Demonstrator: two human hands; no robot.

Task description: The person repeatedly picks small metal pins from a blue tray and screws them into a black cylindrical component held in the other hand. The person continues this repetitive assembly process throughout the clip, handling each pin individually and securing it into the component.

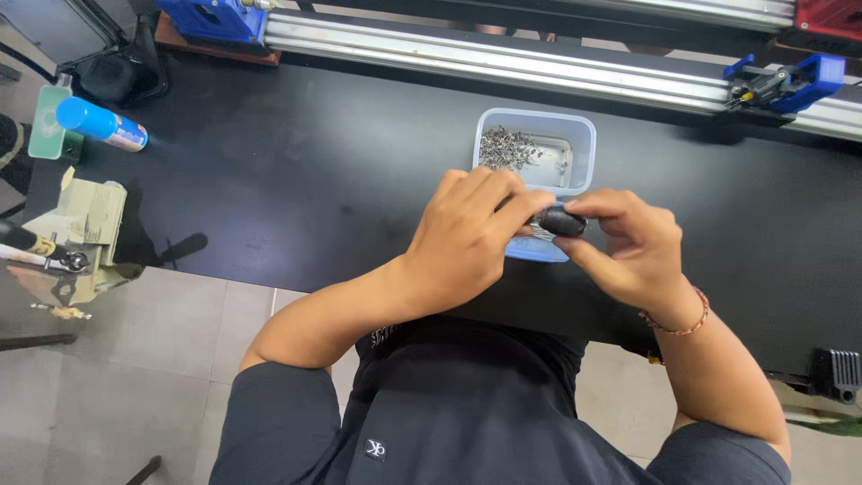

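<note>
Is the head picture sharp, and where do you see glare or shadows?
Head view: mostly sharp; the black part between the left hand and right hand is small and lacks detail. Glare on the rail; soft shadows on the table; edges bend slightly.

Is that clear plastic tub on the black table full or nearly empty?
Nearly empty. The plastic tub holds only a small heap of metal bits in one corner; its pale bottom shows elsewhere.

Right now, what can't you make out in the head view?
- Small black part: its shape, mostly covered by left hand and right hand.
- Clear tub: near end hidden behind the hands.
- Metal bits in the tub: too small to identify.
- Aluminium rail: cut off by the right edge.
</note>
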